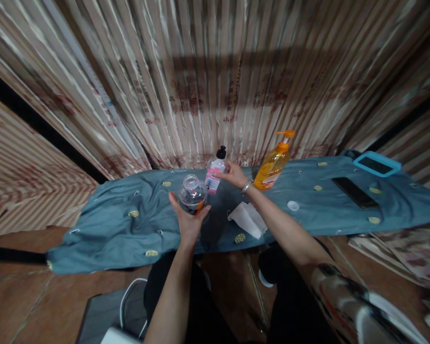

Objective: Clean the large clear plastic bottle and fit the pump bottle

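On the blue cloth [122,215], a clear, probably slippery jar [192,195] is cupped by the left hand [188,220]; the light pink pump bottle [214,174] is gripped mid-body by the right hand [234,176].

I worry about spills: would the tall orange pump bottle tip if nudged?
Probably fairly easily: the orange pump bottle is tall and narrow and stands on soft, wrinkled blue cloth. It looks partly full, which may steady it somewhat. Its smooth plastic could be slippery. Neither hand touches it.
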The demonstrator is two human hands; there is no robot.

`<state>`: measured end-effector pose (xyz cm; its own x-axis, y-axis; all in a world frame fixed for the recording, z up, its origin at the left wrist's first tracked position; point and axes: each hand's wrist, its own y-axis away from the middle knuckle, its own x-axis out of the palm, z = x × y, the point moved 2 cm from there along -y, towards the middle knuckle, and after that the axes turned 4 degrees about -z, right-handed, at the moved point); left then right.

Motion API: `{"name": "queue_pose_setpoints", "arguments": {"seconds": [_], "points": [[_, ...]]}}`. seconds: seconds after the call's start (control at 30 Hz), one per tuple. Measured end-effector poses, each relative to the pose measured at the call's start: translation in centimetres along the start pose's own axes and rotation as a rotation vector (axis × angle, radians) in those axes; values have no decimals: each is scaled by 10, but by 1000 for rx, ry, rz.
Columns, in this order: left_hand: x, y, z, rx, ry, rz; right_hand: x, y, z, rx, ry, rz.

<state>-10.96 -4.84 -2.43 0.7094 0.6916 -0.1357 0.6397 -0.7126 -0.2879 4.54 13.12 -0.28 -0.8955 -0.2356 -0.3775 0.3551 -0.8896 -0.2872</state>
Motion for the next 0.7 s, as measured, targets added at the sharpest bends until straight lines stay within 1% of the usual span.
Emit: {"name": "queue_pose_setpoints", "arguments": {"seconds": [0.07, 0.13, 0.17, 0.2, 0.23, 0.3, 0.33, 0.37, 0.47, 0.53, 0.63, 0.7], "points": [[-11, 8, -18, 210, -109, -52, -33, 23, -2, 6, -10, -50], [-13, 21, -32, 376, -172, -13, -62, 51, -4, 16, -6, -101], [-9, 30, -36, 423, -179, 60, -75, 66, -4, 23, -1, -125], [-2, 39, -36, 451, -177, 176, -86, 80, -5, 32, 4, -147], [9, 48, -33, 463, -178, 322, -95, 93, -6, 40, 10, -170], [34, 63, -19, 440, -200, 601, -106, 114, -8, 58, 15, -209], [47, 67, -10, 409, -236, 695, -110, 123, -9, 66, 13, -224], [59, 69, 1, 371, -295, 740, -112, 130, -10, 73, 9, -237], [85, 65, 28, 262, -467, 764, -113, 145, -14, 91, -12, -261], [96, 59, 38, 208, -500, 787, -113, 153, -17, 101, -25, -264], [104, 50, 39, 220, -464, 759, -113, 163, -23, 116, -31, -273], [106, 45, 35, 241, -464, 734, -115, 167, -26, 125, -24, -288]]}}
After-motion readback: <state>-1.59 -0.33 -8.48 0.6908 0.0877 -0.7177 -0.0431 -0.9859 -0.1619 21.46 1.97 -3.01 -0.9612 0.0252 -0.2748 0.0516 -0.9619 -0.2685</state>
